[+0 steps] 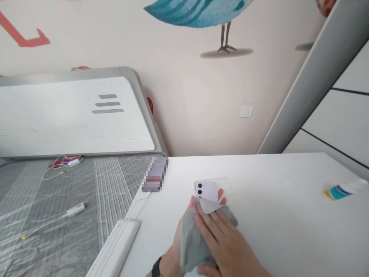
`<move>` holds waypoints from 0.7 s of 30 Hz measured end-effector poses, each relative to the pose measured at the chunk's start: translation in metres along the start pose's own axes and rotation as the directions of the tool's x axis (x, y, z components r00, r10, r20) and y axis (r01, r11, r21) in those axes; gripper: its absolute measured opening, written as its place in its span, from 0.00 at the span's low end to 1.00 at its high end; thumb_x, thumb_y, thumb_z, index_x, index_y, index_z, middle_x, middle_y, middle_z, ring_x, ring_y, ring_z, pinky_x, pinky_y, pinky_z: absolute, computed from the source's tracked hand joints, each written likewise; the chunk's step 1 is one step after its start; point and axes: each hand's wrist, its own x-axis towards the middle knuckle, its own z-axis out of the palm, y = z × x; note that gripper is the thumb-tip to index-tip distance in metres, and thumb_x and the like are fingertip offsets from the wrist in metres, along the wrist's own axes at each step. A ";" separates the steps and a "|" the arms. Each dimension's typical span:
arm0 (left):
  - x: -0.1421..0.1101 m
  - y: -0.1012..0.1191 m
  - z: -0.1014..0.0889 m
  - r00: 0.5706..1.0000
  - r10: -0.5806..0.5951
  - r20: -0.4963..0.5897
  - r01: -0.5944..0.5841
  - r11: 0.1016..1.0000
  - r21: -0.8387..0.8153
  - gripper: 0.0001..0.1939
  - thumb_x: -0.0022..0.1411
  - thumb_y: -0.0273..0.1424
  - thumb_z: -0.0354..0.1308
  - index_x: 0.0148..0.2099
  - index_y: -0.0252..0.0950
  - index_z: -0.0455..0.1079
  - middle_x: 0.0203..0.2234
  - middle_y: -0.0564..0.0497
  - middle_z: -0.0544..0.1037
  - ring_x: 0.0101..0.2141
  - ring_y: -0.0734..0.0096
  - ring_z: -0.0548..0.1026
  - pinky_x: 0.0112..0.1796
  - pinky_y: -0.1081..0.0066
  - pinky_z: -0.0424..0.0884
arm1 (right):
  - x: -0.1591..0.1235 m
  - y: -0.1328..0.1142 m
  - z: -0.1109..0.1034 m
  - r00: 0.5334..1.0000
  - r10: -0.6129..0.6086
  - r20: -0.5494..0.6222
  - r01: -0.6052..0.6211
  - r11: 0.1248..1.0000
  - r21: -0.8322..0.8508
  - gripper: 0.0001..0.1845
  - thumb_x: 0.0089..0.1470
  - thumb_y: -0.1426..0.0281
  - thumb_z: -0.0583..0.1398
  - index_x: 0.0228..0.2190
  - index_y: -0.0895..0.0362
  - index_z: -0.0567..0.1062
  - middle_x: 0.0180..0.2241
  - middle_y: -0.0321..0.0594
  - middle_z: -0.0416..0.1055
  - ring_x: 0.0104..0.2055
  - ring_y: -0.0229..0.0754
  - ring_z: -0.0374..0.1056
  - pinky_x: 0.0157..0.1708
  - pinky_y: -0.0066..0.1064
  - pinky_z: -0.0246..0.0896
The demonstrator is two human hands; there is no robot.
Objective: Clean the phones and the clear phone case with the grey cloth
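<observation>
A lilac smartphone [206,191] with several dark camera lenses is held low over the white table [282,231], its back facing up. My left hand [176,246], with a black watch [157,267] on the wrist, grips the phone from below, partly through a grey cloth [192,246]. My right hand [221,240] presses on that cloth against the phone's lower part, which the cloth hides. Just behind the phone lies a clear flat piece [225,185], perhaps a phone case.
A pixelated device [155,175] with a white cable lies at the table's back-left corner. A white power strip [115,246] runs along the left edge. A small blue-and-white tube [343,190] lies at right. Left of the table, cables lie on a grey mattress [69,219].
</observation>
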 end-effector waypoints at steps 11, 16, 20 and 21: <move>-0.004 -0.004 -0.009 0.991 -0.040 0.126 0.040 0.999 0.005 0.23 0.67 0.43 0.56 0.58 0.38 0.77 0.64 0.48 0.72 0.72 0.58 0.48 0.70 0.63 0.43 | 0.013 0.001 -0.002 0.998 0.055 0.001 -0.055 0.997 0.047 0.51 0.65 0.43 0.50 0.72 0.65 0.42 0.74 0.55 0.38 0.75 0.57 0.39 0.68 0.49 0.54; -0.004 -0.006 -0.005 0.990 -0.006 0.141 0.002 1.000 0.026 0.29 0.69 0.46 0.53 0.63 0.34 0.72 0.64 0.42 0.71 0.70 0.52 0.55 0.70 0.55 0.43 | 0.015 0.000 0.001 0.978 0.194 -0.078 -0.193 0.981 0.013 0.52 0.66 0.45 0.50 0.71 0.71 0.39 0.74 0.63 0.30 0.75 0.69 0.33 0.66 0.62 0.50; -0.006 -0.008 -0.008 0.985 -0.012 0.173 0.003 0.999 0.048 0.31 0.67 0.51 0.53 0.62 0.37 0.73 0.66 0.44 0.68 0.72 0.53 0.51 0.69 0.55 0.45 | 0.017 -0.009 0.004 0.992 0.091 -0.088 -0.087 0.995 0.047 0.53 0.65 0.43 0.50 0.72 0.68 0.41 0.75 0.58 0.32 0.75 0.65 0.37 0.66 0.56 0.54; -0.006 -0.008 -0.008 0.983 -0.027 0.180 0.018 0.998 0.052 0.32 0.67 0.51 0.52 0.62 0.35 0.74 0.66 0.43 0.68 0.72 0.52 0.51 0.69 0.55 0.45 | 0.018 -0.009 0.005 0.983 0.159 -0.089 -0.153 0.986 0.066 0.51 0.66 0.44 0.48 0.72 0.69 0.41 0.75 0.58 0.32 0.75 0.64 0.37 0.67 0.56 0.52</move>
